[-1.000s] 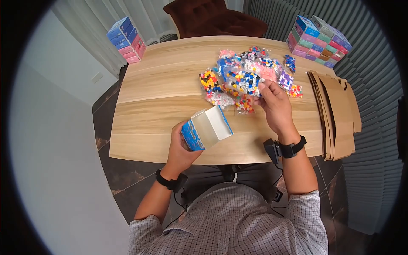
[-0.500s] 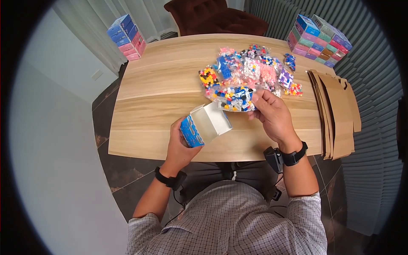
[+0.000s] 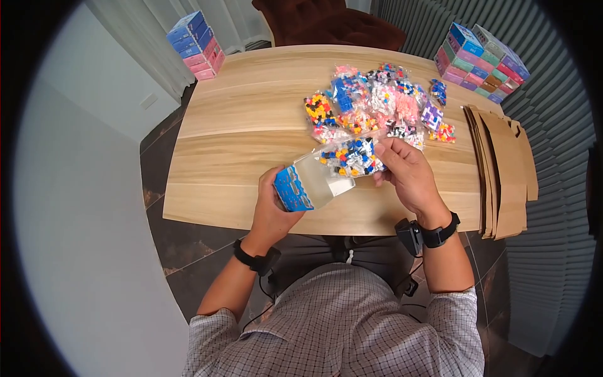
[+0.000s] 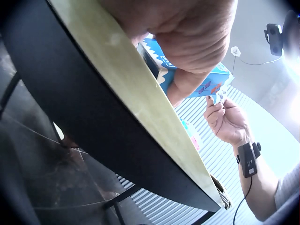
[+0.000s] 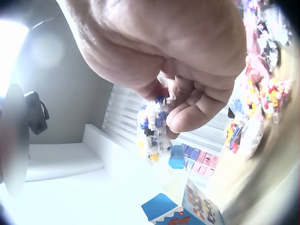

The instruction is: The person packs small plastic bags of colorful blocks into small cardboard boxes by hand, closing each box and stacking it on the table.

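Observation:
My left hand (image 3: 274, 204) grips a small blue cardboard box (image 3: 293, 190), tilted with its open white end facing right. My right hand (image 3: 408, 173) pinches a clear bag of small building bricks (image 3: 352, 157) in blue, white, yellow and black between thumb and fingers. The bag's far end overlaps the box's opening in the head view. In the right wrist view the bag (image 5: 152, 124) hangs from the fingertips above the box (image 5: 199, 204) and its raised flap. Behind the hands lies a heap of similar brick bags (image 3: 383, 100).
Stacked small boxes stand at the back left (image 3: 196, 47) and back right (image 3: 480, 63). Flat brown cardboard pieces (image 3: 502, 169) lie along the right edge of the wooden table (image 3: 239, 138). A dark red chair (image 3: 326, 25) is beyond the far edge.
My right hand has brought the brick bag from over the heap down and left to the box's opening. The left hand still holds the box, now turned a little.

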{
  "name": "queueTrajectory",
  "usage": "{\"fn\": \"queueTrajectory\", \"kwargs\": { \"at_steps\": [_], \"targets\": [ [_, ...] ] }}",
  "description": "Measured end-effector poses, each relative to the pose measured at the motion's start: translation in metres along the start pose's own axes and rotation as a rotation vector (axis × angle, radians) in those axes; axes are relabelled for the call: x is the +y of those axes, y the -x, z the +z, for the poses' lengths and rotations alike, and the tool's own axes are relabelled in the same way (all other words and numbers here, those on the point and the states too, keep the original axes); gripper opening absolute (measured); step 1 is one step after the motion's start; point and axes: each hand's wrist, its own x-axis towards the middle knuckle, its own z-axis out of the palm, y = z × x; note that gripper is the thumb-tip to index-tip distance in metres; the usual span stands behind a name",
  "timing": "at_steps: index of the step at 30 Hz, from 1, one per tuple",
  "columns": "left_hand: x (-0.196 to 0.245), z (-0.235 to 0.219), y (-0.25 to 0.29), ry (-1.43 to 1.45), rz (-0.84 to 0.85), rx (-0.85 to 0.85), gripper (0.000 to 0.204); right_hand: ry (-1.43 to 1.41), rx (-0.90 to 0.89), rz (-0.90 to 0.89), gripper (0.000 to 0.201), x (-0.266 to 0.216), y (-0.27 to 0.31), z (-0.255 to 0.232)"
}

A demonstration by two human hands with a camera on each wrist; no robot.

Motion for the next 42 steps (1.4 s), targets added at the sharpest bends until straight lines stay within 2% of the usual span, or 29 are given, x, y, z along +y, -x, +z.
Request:
{"fn": "queueTrajectory", "kwargs": {
  "at_steps": [7, 10, 16, 19, 20, 22, 26, 29, 32, 34, 35, 40, 42],
  "targets": [
    [0.0, 0.0, 0.001, -0.097, 0.044, 0.008, 0.098, 0.213, 0.001, -0.023, 0.023, 0.003, 0.001, 0.007],
    [-0.002, -0.001, 0.002, -0.235, 0.104, 0.004, 0.1, 0.476, 0.035, -0.136, 0.026, 0.005, 0.005, 0.015],
    [0.0, 0.0, 0.002, -0.26, 0.138, 0.008, 0.101, 0.822, 0.037, -0.363, 0.027, -0.008, 0.022, 0.045],
    [0.0, -0.002, 0.002, -0.25, 0.123, -0.002, 0.1, 0.915, -0.043, -0.491, 0.03, -0.003, 0.026, 0.053],
    [0.0, -0.002, 0.002, -0.247, 0.123, 0.003, 0.099, 0.923, -0.051, -0.463, 0.03, -0.005, 0.027, 0.055],
    [0.0, -0.001, 0.002, -0.241, 0.12, 0.012, 0.099, 0.928, -0.048, -0.518, 0.028, -0.002, 0.026, 0.054],
    [-0.003, 0.001, 0.002, -0.102, 0.058, 0.015, 0.098, 1.006, -0.121, -0.676, 0.025, 0.009, 0.021, 0.042],
    [0.003, 0.003, 0.001, 0.044, 0.001, 0.013, 0.098, 0.926, 0.033, -0.637, 0.042, 0.012, 0.021, 0.037],
    [0.012, 0.003, 0.0, 0.131, -0.036, 0.013, 0.097, 0.727, -0.06, -0.519, 0.068, 0.008, 0.023, 0.029],
    [0.015, 0.003, -0.001, 0.167, -0.052, 0.005, 0.096, 0.69, -0.194, -0.444, 0.082, 0.006, 0.024, 0.031],
    [0.011, 0.002, -0.001, 0.09, -0.032, -0.008, 0.097, 0.671, -0.259, -0.405, 0.089, 0.006, 0.025, 0.033],
    [-0.002, -0.003, 0.002, -0.284, 0.127, -0.05, 0.103, 0.766, -0.25, -0.443, 0.086, 0.008, 0.016, 0.04],
    [-0.005, -0.004, 0.001, -0.262, 0.145, -0.047, 0.104, 0.812, -0.278, -0.475, 0.08, 0.008, 0.014, 0.04]
  ]
}}
